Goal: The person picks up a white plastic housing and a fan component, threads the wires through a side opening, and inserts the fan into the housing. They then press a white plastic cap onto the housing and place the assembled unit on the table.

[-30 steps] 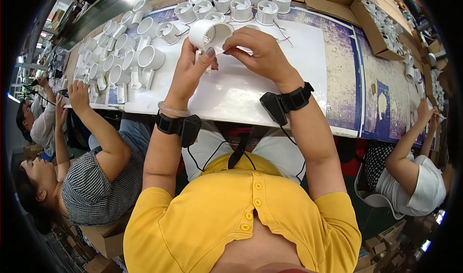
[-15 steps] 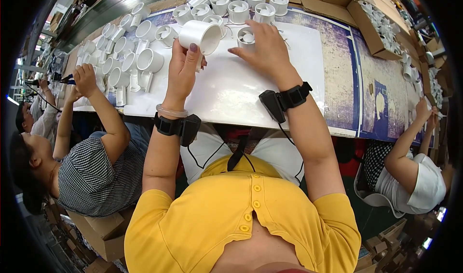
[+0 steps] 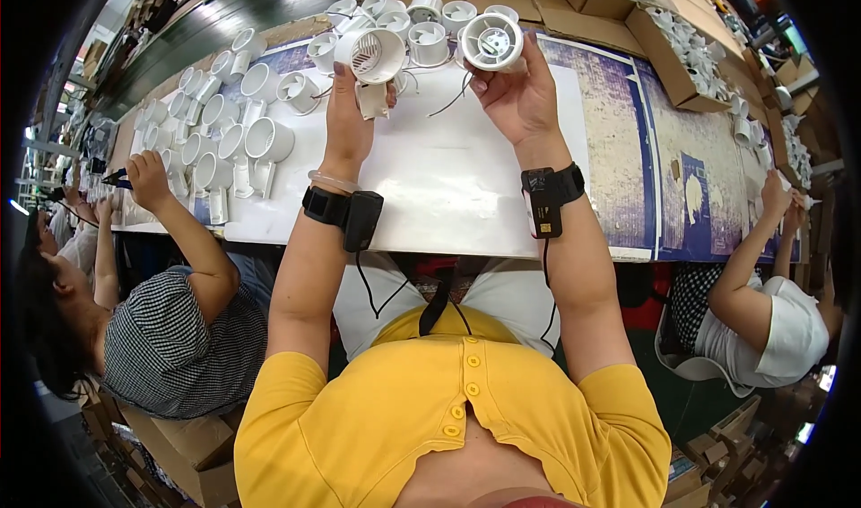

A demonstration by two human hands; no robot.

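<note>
My left hand [image 3: 348, 118] grips a white cup-shaped plastic housing [image 3: 375, 58]. Its open end faces me, showing a slotted grille inside, and a bracket hangs from its underside. In my right hand [image 3: 522, 100] is a round white fan unit [image 3: 492, 42], turned so its round end with a central hub shows; a thin dark wire dangles from it. The two parts are held apart, above the far side of the white work surface [image 3: 430, 176]. Behind and between them stand several white fan units [image 3: 429, 44] with short wires.
Rows of white housings with brackets [image 3: 268, 140] cover the left of the table. Cardboard boxes [image 3: 659, 55] with white parts are at the far right. One co-worker [image 3: 179, 329] sits close on my left, another [image 3: 762, 329] on my right, both with hands over the table.
My right hand has picked up a fan unit from the table and turned it over. My left hand has tilted the housing so its opening faces me.
</note>
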